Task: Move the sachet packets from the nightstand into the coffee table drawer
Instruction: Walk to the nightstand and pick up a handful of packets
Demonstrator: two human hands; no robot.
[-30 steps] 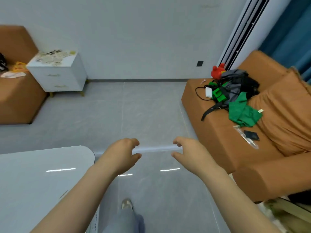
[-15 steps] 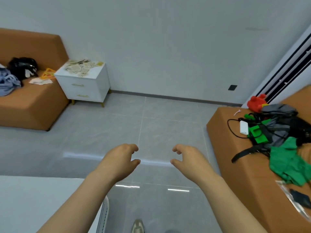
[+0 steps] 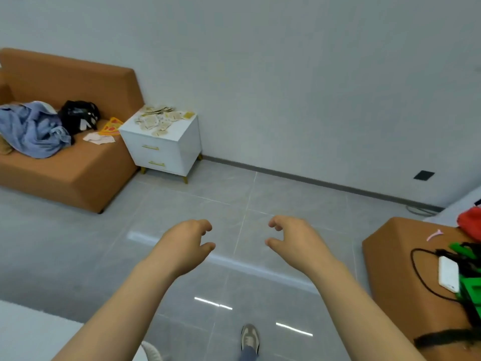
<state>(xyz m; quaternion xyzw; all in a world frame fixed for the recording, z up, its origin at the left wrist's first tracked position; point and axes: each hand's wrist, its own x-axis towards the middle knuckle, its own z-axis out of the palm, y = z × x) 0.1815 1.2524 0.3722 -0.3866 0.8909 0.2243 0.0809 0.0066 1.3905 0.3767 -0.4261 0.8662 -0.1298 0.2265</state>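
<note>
A: Both hands empty. Your left hand [image 3: 186, 243] and right hand [image 3: 294, 241] hang in front of you over the bare floor [image 3: 182, 204], fingers loosely curled, each grip open around nothing.

B: Where are the packets?

A: On top of the white nightstand [image 3: 166, 149], far corner, just beside the orange sofa [image 3: 70, 168]. You're well apart from it, so the step is the walk over.

B: How do you do it well?

A: Head straight across the tiles; nothing lies in your path. Stop square to the front of the nightstand so both hands reach the top. Likely better to gather with both hands than pick one by one.

B: What do they look like?

A: The sachet packets [image 3: 161, 119] are a loose heap of small flat pieces, pale beige, with one yellower piece at the right end. They overlap, some near the front edge. Too small to read print or count. Judging by the look, they're thin and light and slide easily, so sweep them together and pinch the stack, and watch the ones near the edge.

B: Drawer?

A: Not visible. Only a pale table [image 3: 31, 332] corner at lower left; can't tell if it's the coffee table.
</note>
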